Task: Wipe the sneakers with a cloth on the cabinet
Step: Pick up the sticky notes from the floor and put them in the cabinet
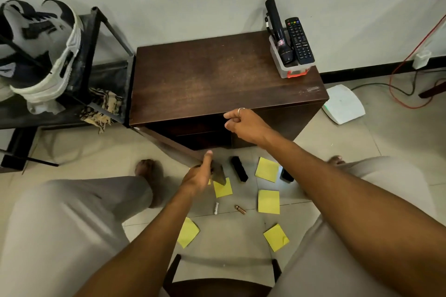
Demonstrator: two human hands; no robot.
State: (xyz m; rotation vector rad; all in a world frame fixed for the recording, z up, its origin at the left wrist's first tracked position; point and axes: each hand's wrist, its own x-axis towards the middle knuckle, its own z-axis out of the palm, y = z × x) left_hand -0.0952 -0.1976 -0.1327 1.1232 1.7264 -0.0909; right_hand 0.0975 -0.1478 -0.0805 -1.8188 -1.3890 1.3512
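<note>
A dark wooden cabinet (217, 79) stands against the wall with its door (173, 146) swung open toward me. My left hand (199, 175) grips the door's free edge. My right hand (243, 125) hovers at the cabinet's front top edge, fingers loosely curled, holding nothing. A white and dark sneaker (41, 55) sits on a black metal rack (101, 38) at the left. A patterned beige cloth (103, 108) hangs over the rack's lower bar beside the cabinet.
A clear holder (287, 65) with a flashlight (280, 34) and a remote (299, 41) stands on the cabinet's back right corner. Yellow sticky notes (268, 201), two batteries and black objects lie on the floor. A white device (342, 103) and cables lie at right.
</note>
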